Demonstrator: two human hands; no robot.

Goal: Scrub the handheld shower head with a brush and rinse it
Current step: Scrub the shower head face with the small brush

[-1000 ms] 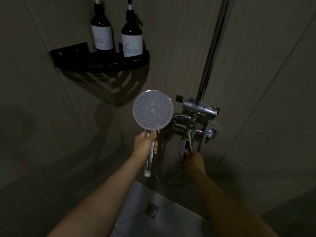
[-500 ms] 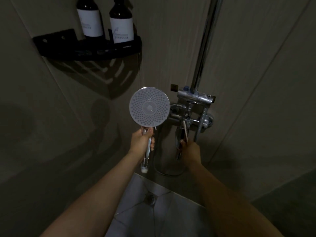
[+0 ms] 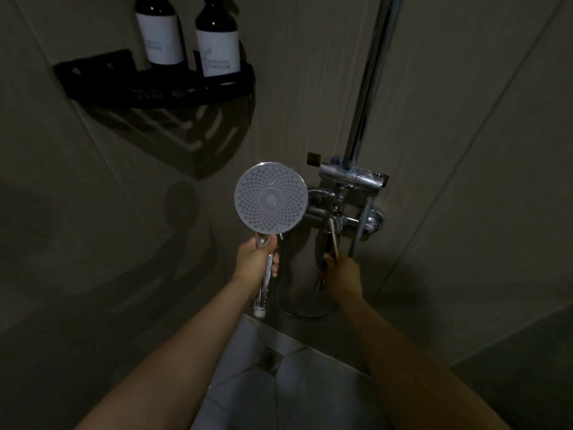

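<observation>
A: How far is the task, as you judge it?

B: I think it is at the turn between scrubbing and rinsing, but I cannot be sure. The left hand [image 3: 254, 259] has its fingers curled around the handle of the shower head [image 3: 270, 202] and holds it upright, with the round spray face turned toward the person. It is in front of the wall, just beside the faucet [image 3: 338, 218].

A: And the brush?

B: The right hand [image 3: 342, 271] is low at the faucet, beside the metal hose. A thin pale stick, probably the handle of the brush [image 3: 333, 240], stands up from this hand, so the grip looks closed on it. The bristles I cannot see. The light is poor and the hand is in shadow, so whether the fingers also touch the faucet lever is not clear to me.

A: Is water running?

B: I see no stream from the spray face, and no foam on it. The face looks pale and quite even, but from this picture I cannot say that it is clean.

A: So what is left?

B: The rinse, surely. If the hand is at the lever to open the water, then the scrubbing may be done. If not, some scrubbing also remains. After the rinse, the head must perhaps go back on its holder on the rail [image 3: 369, 88].

A: Anything else near?

B: Two dark bottles [image 3: 217, 41] on the corner shelf [image 3: 155, 88], and the floor drain [image 3: 269, 358] below.
</observation>
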